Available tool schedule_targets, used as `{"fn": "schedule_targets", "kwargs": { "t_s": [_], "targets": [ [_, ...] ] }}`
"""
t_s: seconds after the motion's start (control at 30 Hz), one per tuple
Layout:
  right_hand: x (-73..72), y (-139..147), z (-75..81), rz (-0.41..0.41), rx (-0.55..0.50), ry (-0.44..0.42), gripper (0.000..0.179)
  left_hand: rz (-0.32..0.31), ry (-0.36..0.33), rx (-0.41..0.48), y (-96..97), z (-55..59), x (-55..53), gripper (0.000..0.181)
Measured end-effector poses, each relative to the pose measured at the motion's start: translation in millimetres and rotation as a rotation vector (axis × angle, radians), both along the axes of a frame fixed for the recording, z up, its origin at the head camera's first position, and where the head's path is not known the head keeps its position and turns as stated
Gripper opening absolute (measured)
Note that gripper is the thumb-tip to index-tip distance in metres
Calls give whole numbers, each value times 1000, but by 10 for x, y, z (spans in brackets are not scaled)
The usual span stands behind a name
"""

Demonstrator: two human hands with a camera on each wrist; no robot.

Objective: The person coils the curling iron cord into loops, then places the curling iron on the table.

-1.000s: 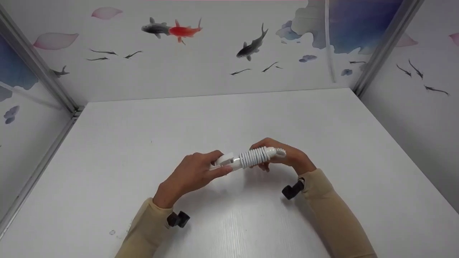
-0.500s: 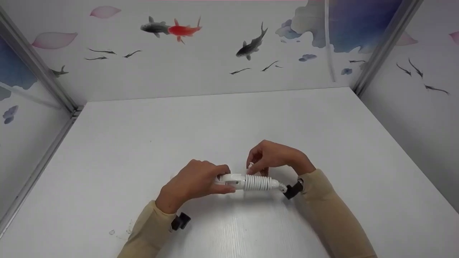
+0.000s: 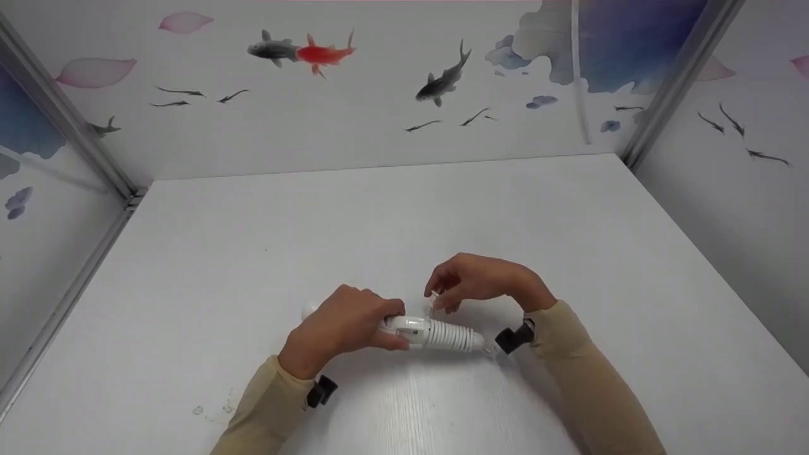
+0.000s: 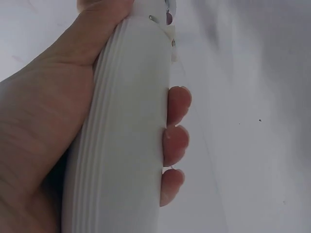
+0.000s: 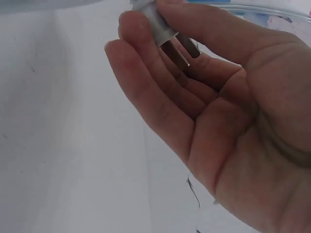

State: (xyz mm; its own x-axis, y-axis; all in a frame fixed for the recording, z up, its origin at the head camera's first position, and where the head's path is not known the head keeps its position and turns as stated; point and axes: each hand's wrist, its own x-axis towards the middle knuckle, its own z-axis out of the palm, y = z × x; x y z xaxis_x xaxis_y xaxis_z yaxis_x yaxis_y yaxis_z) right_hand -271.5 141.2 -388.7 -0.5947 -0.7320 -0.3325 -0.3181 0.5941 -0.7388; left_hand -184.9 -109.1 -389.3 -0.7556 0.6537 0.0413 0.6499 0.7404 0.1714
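Observation:
My left hand (image 3: 344, 325) grips a white rod-shaped electric appliance (image 3: 414, 328), its thumb and fingers wrapped around the body. In the left wrist view the appliance (image 4: 129, 116) has a smooth front with fine ribs along one side, and several fingertips (image 4: 176, 145) curl around its far edge. A white cord (image 3: 450, 335) is wound in tight coils around the right part, which tapers to a cord end pointing right. Just behind the coils, my right hand (image 3: 477, 278) pinches a plug. Seen from the right wrist, this plug (image 5: 158, 22) is pale with two flat metal prongs pointing toward the palm.
Both hands are over a white tabletop (image 3: 316, 227) with a few faint marks (image 3: 198, 410) at front left. Printed white panels (image 3: 366, 126) with fish and petals close off the back and sides. Dark camera mounts (image 3: 513, 338) sit at the inner sides of both wrists.
The left hand has brought the appliance nearer the body, and its coiled end now slants down to the right. The right hand has come from behind the coils and pinches the plug, shifting slightly left.

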Motion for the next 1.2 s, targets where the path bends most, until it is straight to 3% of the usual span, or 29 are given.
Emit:
{"fn": "schedule_targets", "kwargs": {
  "t_s": [0.2, 0.37, 0.53, 0.67, 0.9, 1.2],
  "targets": [
    [86, -83, 58, -120, -29, 45, 30, 24, -23, -1, 31, -88, -28, 41],
    [137, -156, 65, -272, -55, 88, 33, 67, -39, 33, 31, -146, -66, 44],
    [120, -232, 24, -451, -106, 110, 34, 146, -141, 101, -1, -163, -120, 53],
    [87, -260, -19, -545, -159, 107, 35, 204, -217, 156, -44, -170, -168, 56],
    [42, -274, -57, -616, -160, 128, 34, 232, -186, 219, -65, -208, -239, 48],
    [5, -303, -162, -593, -172, 155, 31, 283, -101, 257, -68, -314, -275, 47]
  ]
}}
